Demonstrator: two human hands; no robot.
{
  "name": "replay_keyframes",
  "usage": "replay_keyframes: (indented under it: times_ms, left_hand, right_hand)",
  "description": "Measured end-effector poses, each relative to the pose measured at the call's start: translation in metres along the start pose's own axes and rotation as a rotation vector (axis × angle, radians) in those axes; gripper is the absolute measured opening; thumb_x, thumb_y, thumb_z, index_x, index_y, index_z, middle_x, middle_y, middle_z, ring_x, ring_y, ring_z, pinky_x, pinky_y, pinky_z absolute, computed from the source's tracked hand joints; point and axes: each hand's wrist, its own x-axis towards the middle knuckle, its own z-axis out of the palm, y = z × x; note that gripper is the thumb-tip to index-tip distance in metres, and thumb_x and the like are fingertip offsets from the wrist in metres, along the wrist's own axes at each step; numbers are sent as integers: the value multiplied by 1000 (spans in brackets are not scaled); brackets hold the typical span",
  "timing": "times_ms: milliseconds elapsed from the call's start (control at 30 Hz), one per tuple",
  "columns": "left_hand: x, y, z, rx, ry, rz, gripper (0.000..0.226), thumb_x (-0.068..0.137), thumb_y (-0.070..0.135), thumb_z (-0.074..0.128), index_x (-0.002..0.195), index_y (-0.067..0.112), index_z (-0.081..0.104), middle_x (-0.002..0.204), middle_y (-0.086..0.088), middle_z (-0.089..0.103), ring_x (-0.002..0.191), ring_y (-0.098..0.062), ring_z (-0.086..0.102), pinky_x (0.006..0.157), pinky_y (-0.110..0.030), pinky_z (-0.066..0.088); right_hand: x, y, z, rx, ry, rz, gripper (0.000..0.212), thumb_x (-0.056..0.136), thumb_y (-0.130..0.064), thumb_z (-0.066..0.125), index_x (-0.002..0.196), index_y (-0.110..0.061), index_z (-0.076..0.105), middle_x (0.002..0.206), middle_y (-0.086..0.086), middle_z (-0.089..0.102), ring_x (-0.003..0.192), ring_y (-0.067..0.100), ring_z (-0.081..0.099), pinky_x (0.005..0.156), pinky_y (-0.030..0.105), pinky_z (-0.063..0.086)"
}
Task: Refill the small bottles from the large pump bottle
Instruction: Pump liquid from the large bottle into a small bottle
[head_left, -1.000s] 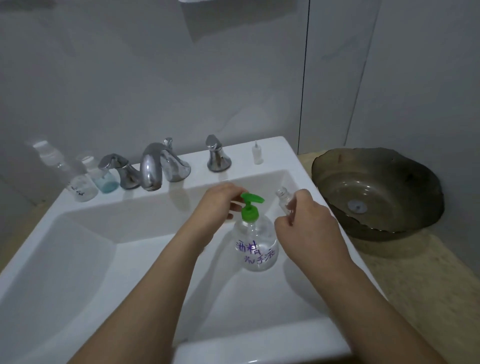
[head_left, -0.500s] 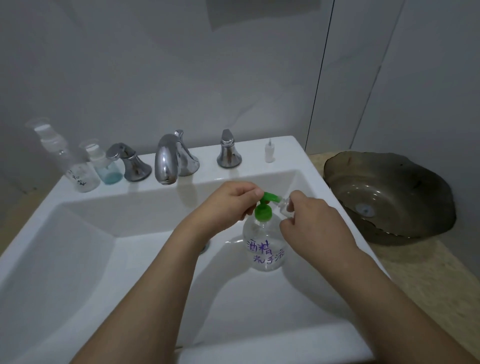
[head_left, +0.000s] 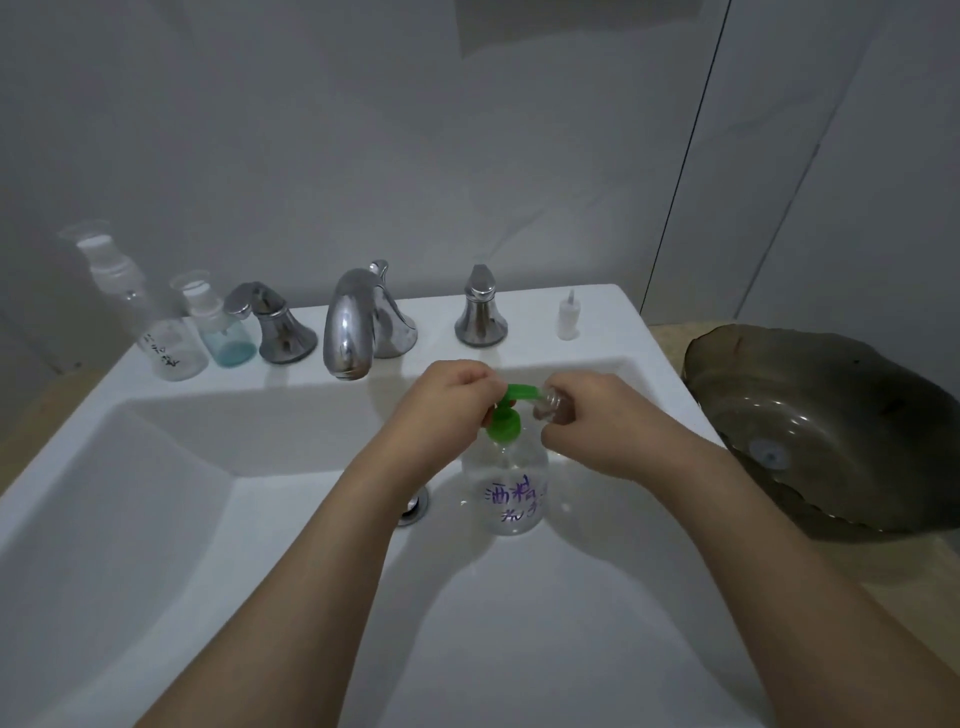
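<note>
Mid-refill, by the look of it. Large pump bottle (head_left: 511, 488) standing in the sink basin (head_left: 156, 519). Left hand (head_left: 441, 410) curled on its green pump head (head_left: 511, 402); right hand (head_left: 597, 421) gripping a small clear bottle (head_left: 551, 408), mouth at the nozzle. Left of the faucet (head_left: 353, 322), two more small bottles (head_left: 171, 322) apparently awaiting their turn.

Chrome faucet (head_left: 358, 322), dark bowl (head_left: 831, 431).

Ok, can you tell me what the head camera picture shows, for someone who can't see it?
Over a white sink, the right hand holds a small clear bottle against the spout of a big clear pump bottle with a green top, while the left hand rests on the pump.
</note>
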Motion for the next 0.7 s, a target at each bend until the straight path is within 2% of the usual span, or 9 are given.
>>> replay_keyframes:
  times_ms: [100, 200, 233, 333, 400, 500, 567, 633, 700]
  left_hand:
    - [6, 1, 10, 61, 113, -38, 34, 91, 40, 46, 63, 21, 51, 67, -2, 51, 68, -22, 45, 64, -36, 38]
    - [13, -4, 16, 170, 167, -95, 31, 100, 40, 35, 87, 18, 51, 91, -4, 55, 86, -22, 48, 81, -41, 46]
    - [13, -7, 17, 129, 159, -163, 31, 100, 41, 36, 87, 17, 52, 94, -2, 57, 87, -23, 51, 84, -41, 45]
    - [8, -7, 23, -140, 75, -451, 40, 90, 58, 41, 94, 25, 63, 99, 1, 65, 95, -19, 58, 90, -40, 45]
    - [8, -7, 27, -205, 31, -522, 48, 86, 65, 42, 103, 27, 65, 107, 1, 66, 101, -20, 57, 95, -45, 42]
    - [6, -4, 31, -277, 2, -529, 51, 85, 67, 43, 101, 25, 65, 98, 3, 64, 88, -16, 56, 83, -39, 36]
    - [4, -5, 30, -296, -38, -533, 53, 82, 69, 44, 102, 25, 66, 95, 3, 62, 86, -18, 56, 86, -39, 33]
    - [1, -8, 26, -336, -122, -515, 60, 81, 68, 44, 114, 22, 66, 95, 2, 63, 89, -20, 58, 93, -42, 35]
    - [-1, -11, 23, -367, -192, -501, 63, 82, 66, 44, 123, 21, 63, 100, 1, 63, 91, -19, 58, 91, -40, 37]
  right_hand:
    - [5, 7, -2, 103, -18, -5, 14, 74, -12, 64, 87, -19, 65, 89, -2, 65, 84, 18, 60, 74, 32, 51]
    - [7, 14, -3, 189, -36, -25, 18, 73, -10, 65, 81, -27, 66, 88, -4, 67, 82, 14, 63, 72, 31, 53]
    - [8, 15, -2, 202, -42, -29, 19, 73, -10, 65, 80, -28, 66, 86, -6, 67, 80, 11, 63, 69, 28, 53]
    - [9, 16, 1, 207, -30, -37, 18, 72, -12, 67, 82, -27, 68, 79, -10, 66, 72, 5, 61, 59, 18, 48]
    - [11, 16, 4, 197, -23, -51, 17, 73, -11, 67, 84, -25, 68, 77, -9, 64, 69, 5, 59, 58, 18, 47]
    - [13, 16, 7, 150, -25, -72, 13, 74, -12, 68, 86, -18, 64, 74, -8, 60, 67, 8, 55, 57, 23, 45]
    - [14, 18, 8, 122, -5, -67, 12, 74, -14, 68, 84, -15, 62, 73, -8, 57, 64, 7, 53, 55, 22, 42]
    - [14, 20, 8, 118, 9, -51, 12, 74, -15, 68, 85, -13, 63, 75, -7, 58, 68, 9, 55, 55, 23, 44]
    - [16, 21, 9, 110, 2, -47, 13, 75, -14, 68, 87, -11, 66, 79, -4, 62, 73, 13, 59, 55, 24, 47]
